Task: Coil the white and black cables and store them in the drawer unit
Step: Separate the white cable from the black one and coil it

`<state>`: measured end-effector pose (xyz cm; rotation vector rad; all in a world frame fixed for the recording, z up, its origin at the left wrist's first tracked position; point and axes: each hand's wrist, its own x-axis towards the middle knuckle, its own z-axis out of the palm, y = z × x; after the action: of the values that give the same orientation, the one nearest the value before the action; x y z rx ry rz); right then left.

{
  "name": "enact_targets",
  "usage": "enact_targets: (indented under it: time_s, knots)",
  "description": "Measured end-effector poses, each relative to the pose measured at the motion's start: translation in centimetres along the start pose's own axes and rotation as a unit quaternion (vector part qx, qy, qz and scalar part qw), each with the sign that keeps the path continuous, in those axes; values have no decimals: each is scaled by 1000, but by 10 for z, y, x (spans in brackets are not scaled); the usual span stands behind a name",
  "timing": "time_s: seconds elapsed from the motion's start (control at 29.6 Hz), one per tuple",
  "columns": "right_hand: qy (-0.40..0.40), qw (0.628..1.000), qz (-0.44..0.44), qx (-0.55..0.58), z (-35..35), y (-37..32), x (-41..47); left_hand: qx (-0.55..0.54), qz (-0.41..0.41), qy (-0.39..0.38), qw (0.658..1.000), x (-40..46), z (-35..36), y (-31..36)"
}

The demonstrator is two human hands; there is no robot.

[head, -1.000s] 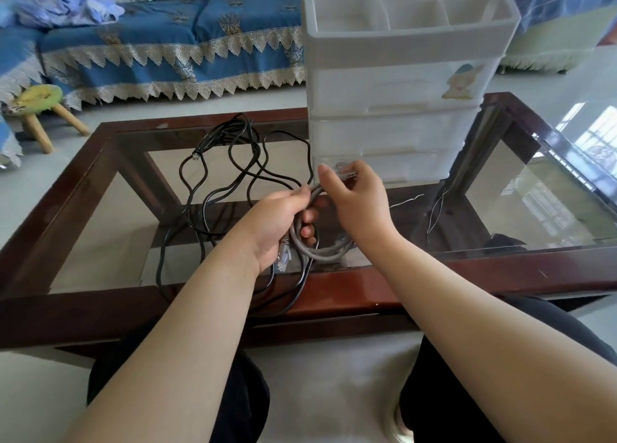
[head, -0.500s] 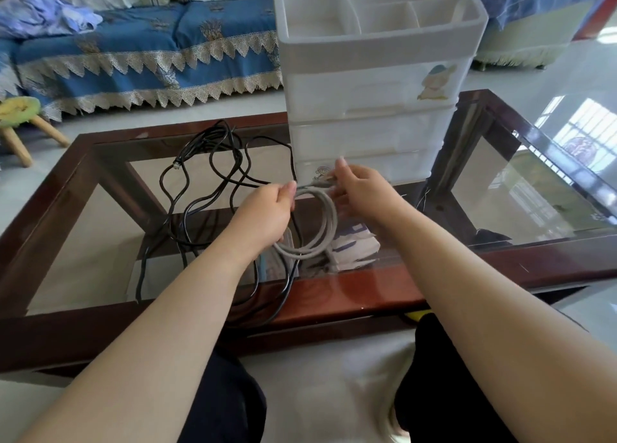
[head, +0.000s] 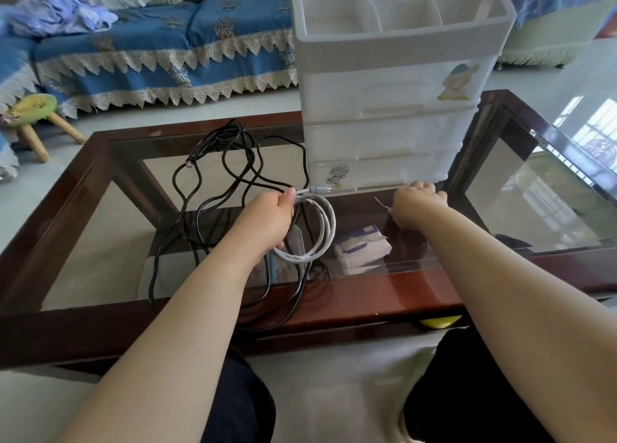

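Note:
My left hand [head: 267, 222] grips the white cable [head: 329, 232], wound into a small coil that hangs over the glass, its clear plug [head: 317, 189] sticking out toward the drawer unit. The black cable [head: 213, 188] lies loose and tangled on the glass table [head: 100, 215], left of my left hand and trailing over the near edge. The white plastic drawer unit [head: 384, 135] stands on the table with its three drawers closed and an open divided tray on top. My right hand [head: 417, 205] is by the bottom drawer's right corner, fingers curled, pinching a thin white wire tie [head: 380, 203].
A white and blue packet [head: 362, 247] lies on the shelf under the glass. A blue covered sofa [head: 160, 51] stands beyond the table, with a small green stool [head: 33, 112] at the left. My knees sit below the table's near rail.
My right hand let go of the white coil and moved right to the thin wire tie beside the drawer unit. The left hand alone keeps hold of the coil.

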<state>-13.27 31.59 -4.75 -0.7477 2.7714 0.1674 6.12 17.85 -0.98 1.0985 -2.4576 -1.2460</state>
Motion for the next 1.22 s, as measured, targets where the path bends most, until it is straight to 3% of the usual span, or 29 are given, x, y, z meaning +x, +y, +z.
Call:
enact_targets:
  time_s: [0.07, 0.17, 0.27, 0.44, 0.54, 0.91, 1.08, 1.22]
  knots:
    - [20, 990, -32, 133, -10, -8, -7, -5, -7, 6, 1000, 2, -2, -1]
    - [104, 919, -126, 360, -39, -29, -38, 17, 6, 15, 1000, 2, -2, 2]
    - [85, 867, -203, 447, -55, -50, -82, 33, 27, 14, 999, 1, 2, 9]
    - [89, 906, -203, 360, -48, -69, -91, -44, 13, -3, 999, -2, 5, 7]
    - [81, 909, -214, 350, -48, -76, -91, -96, -9, -18, 995, -5, 1, 5]
    - [41, 889, -275, 365, -38, -76, -91, -126, -6, -87, 988, -12, -8, 4]
    - [158, 904, -305, 254, -40, -68, -94, -117, 26, -132, 984, -14, -14, 6]
    - [156, 909, -357, 145, -38, -64, -92, -92, 53, -122, 987, -13, -17, 3]
